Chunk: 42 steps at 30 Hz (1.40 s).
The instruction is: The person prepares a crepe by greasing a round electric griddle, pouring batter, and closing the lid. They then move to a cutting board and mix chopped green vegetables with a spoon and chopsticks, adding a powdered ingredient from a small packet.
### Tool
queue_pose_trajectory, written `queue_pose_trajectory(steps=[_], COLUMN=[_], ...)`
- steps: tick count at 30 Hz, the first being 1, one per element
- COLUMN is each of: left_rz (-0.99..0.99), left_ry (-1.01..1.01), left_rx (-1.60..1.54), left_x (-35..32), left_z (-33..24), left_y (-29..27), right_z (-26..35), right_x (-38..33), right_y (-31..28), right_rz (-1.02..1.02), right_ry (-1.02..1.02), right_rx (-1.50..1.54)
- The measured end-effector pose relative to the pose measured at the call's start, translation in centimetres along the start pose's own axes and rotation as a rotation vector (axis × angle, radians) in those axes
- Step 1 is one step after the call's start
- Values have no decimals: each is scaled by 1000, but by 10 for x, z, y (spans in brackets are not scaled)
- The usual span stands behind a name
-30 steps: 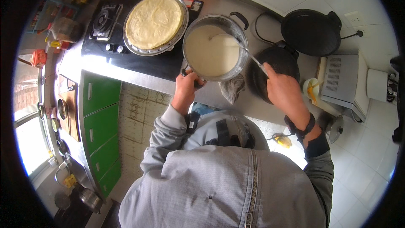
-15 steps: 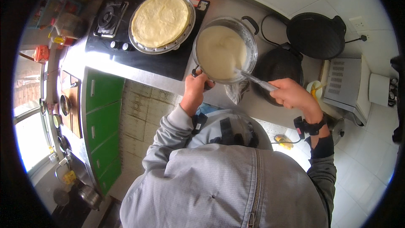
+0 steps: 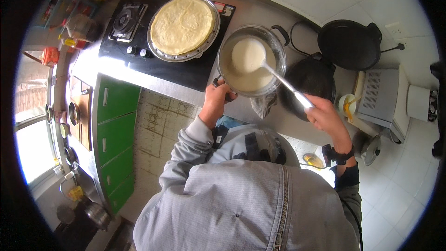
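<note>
My left hand (image 3: 217,100) is closed around the near black handle of a metal pot (image 3: 282,55). Pale, creamy batter (image 3: 253,82) lies inside the pot. A long-handled ladle (image 3: 277,75) is gripped in my right hand (image 3: 323,115), and its bowl is full of batter, held over the pot. To the left, a stack of thin round pancakes (image 3: 182,24) rests on a perforated metal tray (image 3: 152,52) on the black gas stove (image 3: 183,74). Right of the pot sits a dark round griddle (image 3: 306,81), with its black lid or upper plate (image 3: 349,45) raised behind it.
A bunched grey cloth (image 3: 264,106) lies by the pot's near side. At the right stand a small white bowl (image 3: 346,106) with something yellow in it and a silver oven-like appliance (image 3: 377,88). Green cabinets (image 3: 116,100) run along the left. A power cord (image 3: 297,27) crosses the counter behind.
The ladle's bowl, low in the batter before, has come up filled with batter toward the middle of the pot. My right hand has shifted slightly down and right; my left still grips the handle.
</note>
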<state>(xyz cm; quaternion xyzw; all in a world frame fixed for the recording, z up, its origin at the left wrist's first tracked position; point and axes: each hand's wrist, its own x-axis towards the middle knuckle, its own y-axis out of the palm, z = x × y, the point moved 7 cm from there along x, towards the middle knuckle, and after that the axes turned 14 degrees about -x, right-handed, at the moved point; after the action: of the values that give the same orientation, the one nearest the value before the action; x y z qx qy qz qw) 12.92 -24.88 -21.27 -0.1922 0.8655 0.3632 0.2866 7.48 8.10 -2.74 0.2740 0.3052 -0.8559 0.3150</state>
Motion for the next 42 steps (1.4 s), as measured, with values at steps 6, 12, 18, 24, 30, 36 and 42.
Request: queue_pose_trajectory(steps=[6, 12, 18, 24, 30, 36, 42], left_rz=[8, -7, 2, 4, 7, 4, -28], left_ry=[-7, -6, -3, 4, 23, 19, 16], left_rx=[5, -9, -4, -10, -19, 21, -16], left_x=[-2, -4, -1, 1, 7, 2, -4], left_z=[-1, 1, 4, 9, 13, 11, 7], left_y=[0, -1, -1, -1, 0, 4, 4], right_z=[0, 7, 21, 16, 30, 3, -5], right_x=[-12, -7, 17, 8, 7, 22, 22], right_y=[-17, -12, 2, 5, -4, 7, 21], right_rz=[-313, -523, -555, -358, -146, 209, 188], right_ry=[-171, -159, -179, -81, -159, 190, 146], right_rx=[-316, -862, -1322, -1149, -786, -21, 191])
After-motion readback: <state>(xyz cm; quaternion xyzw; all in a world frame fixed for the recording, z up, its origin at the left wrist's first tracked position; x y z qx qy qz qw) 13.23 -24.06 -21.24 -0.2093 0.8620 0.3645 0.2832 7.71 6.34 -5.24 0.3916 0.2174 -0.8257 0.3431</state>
